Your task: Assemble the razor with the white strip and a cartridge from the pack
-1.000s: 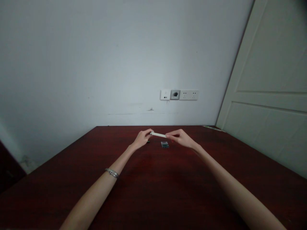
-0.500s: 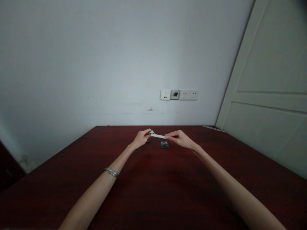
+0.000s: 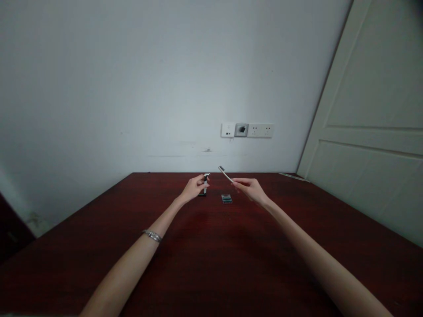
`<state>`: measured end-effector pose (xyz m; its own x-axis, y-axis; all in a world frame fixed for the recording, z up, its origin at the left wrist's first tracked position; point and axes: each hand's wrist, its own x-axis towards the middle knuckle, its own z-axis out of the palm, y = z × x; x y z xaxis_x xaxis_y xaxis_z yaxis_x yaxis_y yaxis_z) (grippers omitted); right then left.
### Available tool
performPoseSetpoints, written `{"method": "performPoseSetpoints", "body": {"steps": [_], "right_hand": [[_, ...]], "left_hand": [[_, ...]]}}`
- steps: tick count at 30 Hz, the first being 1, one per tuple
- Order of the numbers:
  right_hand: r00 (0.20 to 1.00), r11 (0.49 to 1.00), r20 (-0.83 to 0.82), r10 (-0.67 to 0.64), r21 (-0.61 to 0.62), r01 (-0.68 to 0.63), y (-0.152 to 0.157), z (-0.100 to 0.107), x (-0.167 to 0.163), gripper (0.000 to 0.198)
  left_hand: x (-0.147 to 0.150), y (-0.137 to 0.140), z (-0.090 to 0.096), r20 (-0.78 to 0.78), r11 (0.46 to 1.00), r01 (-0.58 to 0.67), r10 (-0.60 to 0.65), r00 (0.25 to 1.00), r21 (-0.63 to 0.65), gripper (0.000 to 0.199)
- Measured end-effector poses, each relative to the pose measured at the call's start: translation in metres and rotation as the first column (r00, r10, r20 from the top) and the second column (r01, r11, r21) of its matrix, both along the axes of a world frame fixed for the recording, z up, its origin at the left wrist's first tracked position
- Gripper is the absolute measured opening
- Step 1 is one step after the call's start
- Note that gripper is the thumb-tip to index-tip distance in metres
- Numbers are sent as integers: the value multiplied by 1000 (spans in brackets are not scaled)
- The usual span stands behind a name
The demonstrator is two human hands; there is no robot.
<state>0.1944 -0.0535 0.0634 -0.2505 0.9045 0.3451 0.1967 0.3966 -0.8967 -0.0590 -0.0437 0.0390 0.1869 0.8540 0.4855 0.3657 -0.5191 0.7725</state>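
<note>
In my left hand [image 3: 193, 189], fingers closed, stands a small razor [image 3: 205, 182] with a pale handle, a dark neck and a silver T-shaped head. My right hand [image 3: 248, 189] pinches the end of a slim white toothbrush [image 3: 226, 174]. The brush slants up and to the left, and its dark bristles are at the far tip, apart from the razor. Between the hands a small clear case [image 3: 226, 199] with something green inside lies on the table. A dark flat object [image 3: 202, 194], mostly hidden, lies beneath my left hand.
The dark red wooden table [image 3: 211, 264] reaches back to a pale wall [image 3: 165, 88] with sockets [image 3: 260, 130] on it. At the right stands a white panelled door [image 3: 370, 132]. A thin pale strip [image 3: 294, 177] lies along the table's back right edge.
The white toothbrush has swung from nearly level, its tip by my left hand, to slanting upward and away. The razor in my left hand now stands upright in plain sight.
</note>
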Motion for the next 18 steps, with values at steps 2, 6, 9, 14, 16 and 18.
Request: {"method": "performPoseSetpoints", "body": {"steps": [2, 6, 9, 14, 16, 18], "right_hand": [[999, 997, 44, -10, 81, 7, 3, -5, 2, 39], [980, 972, 185, 79, 206, -117, 9, -22, 11, 30], [934, 952, 323, 152, 207, -227, 10, -38, 15, 30], [855, 931, 496, 150, 221, -291, 8, -57, 14, 21], [832, 922, 530, 164, 217, -320, 7, -61, 12, 19], [812, 913, 556, 180, 213, -348, 7, -65, 9, 19]], "left_hand": [[-2, 2, -1, 11, 1000, 5, -5, 1000, -6, 24], [-7, 5, -3, 38, 1000, 8, -9, 999, 16, 22], [-8, 5, -3, 53, 999, -8, 7, 999, 33, 22], [-4, 3, -2, 66, 999, 14, -16, 998, 35, 22], [-2, 2, -1, 69, 999, 25, -27, 997, 36, 22], [0, 1, -1, 80, 999, 39, -42, 996, 33, 22]]}}
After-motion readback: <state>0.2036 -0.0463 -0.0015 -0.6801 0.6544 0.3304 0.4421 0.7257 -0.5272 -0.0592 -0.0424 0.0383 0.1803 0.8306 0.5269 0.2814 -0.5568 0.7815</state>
